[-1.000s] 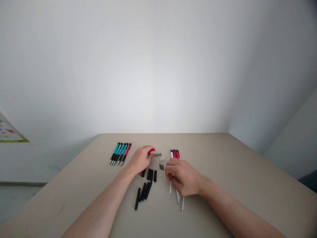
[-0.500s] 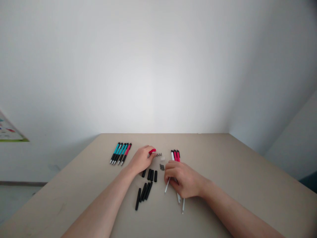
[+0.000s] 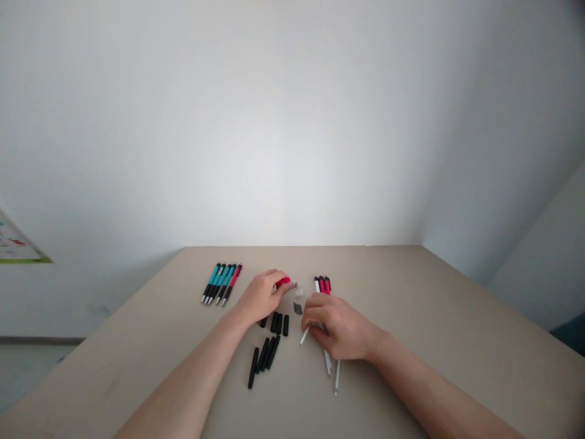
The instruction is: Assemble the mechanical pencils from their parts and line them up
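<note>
Head view shows the left hand (image 3: pixel 265 293) holding a red tube (image 3: pixel 283 281) near small clear parts (image 3: pixel 298 292), the right hand (image 3: pixel 333 327) pinching a white stick (image 3: pixel 304 336) left of the other sticks (image 3: pixel 337 377). Picking out that stick seems the present step; lifting it calls for a steady pinch.

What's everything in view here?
Table: one, beige, underneath
Pens: five, four teal, one red, far left
Barrels: three, one white, two red, beyond right hand
Red piece: one, red, in left hand
Long tubes: four, black, centre
Short tubes: four, black, beyond those
Tiny bits: several, grey and clear, between hands
Sticks: three or more, white, in and under right hand
Wall: count unclear, pale, background
Poster: one, multicoloured, left edge
Floor: one, grey, left edge
Dark shape: one, teal, right edge
Left hand: one, bare, centre
Right hand: one, bare, centre right
</note>
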The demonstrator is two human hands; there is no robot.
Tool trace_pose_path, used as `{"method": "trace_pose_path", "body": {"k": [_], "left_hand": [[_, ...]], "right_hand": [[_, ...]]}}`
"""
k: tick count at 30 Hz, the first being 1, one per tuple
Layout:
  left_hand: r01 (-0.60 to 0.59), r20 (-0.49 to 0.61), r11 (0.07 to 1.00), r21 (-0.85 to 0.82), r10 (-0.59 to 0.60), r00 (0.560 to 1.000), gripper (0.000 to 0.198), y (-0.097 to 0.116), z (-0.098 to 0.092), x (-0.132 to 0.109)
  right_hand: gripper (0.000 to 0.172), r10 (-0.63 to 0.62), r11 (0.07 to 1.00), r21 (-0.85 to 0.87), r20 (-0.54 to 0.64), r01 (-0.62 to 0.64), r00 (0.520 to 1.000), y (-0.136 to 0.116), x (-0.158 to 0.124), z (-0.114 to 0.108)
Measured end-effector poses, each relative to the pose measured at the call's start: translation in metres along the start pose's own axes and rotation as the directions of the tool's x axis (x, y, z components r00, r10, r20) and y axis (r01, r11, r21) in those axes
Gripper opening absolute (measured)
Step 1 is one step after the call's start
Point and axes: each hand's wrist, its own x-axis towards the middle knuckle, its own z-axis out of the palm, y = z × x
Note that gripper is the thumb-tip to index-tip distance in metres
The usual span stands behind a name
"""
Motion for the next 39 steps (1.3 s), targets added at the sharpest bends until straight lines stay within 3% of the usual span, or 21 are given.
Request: {"method": "trace_pose_path", "body": {"k": [5, 11, 18, 22, 28, 31, 35, 39], "left_hand": [[0.003, -0.009, 1.0, 0.027, -0.002, 1.0, 0.029, 0.004, -0.003, -0.001], [-0.024, 0.02, 0.992, 0.121, 0.022, 1.0, 0.03, 0.007, -0.005, -0.003], [-0.039, 0.053, 0.996, 0.079, 0.035, 0.998, 0.018, 0.004, 0.002, -0.002], [-0.019, 0.076, 0.997, 0.074, 0.014, 0.997, 0.015, 0.001, 0.008, 0.0], [-0.022, 0.084, 0.995, 0.093, 0.014, 0.996, 0.017, 0.008, 0.004, -0.001], [-0.019, 0.068, 0.996, 0.091, 0.013, 0.998, 0.017, 0.008, 0.002, -0.001], [-0.017, 0.048, 0.996, 0.09, 0.012, 0.999, 0.017, 0.007, 0.002, -0.001], [-0.018, 0.046, 0.996, 0.093, 0.014, 0.999, 0.017, 0.007, 0.001, -0.001]], "right_hand": [[0.018, 0.029, 1.0, 0.005, -0.15, -0.028, 0.988, 0.005, 0.001, 0.002], [0.022, 0.105, 0.993, 0.089, -0.369, -0.077, 0.923, 0.002, 0.0, 0.0], [0.027, 0.218, 0.975, 0.055, -0.439, -0.216, 0.872, 0.006, 0.001, 0.001], [0.024, 0.278, 0.96, 0.084, -0.424, -0.269, 0.862, 0.011, 0.001, 0.004], [0.034, 0.391, 0.917, 0.019, -0.241, -0.399, 0.888, 0.018, 0.003, 0.013], [0.039, 0.407, 0.909, -0.005, -0.21, -0.417, 0.889, 0.017, 0.005, 0.015], [0.016, 0.4, 0.909, -0.043, -0.197, -0.415, 0.895, 0.014, 0.007, 0.015], [0.009, 0.423, 0.894, -0.084, -0.164, -0.439, 0.891, 0.015, 0.009, 0.016]]}}
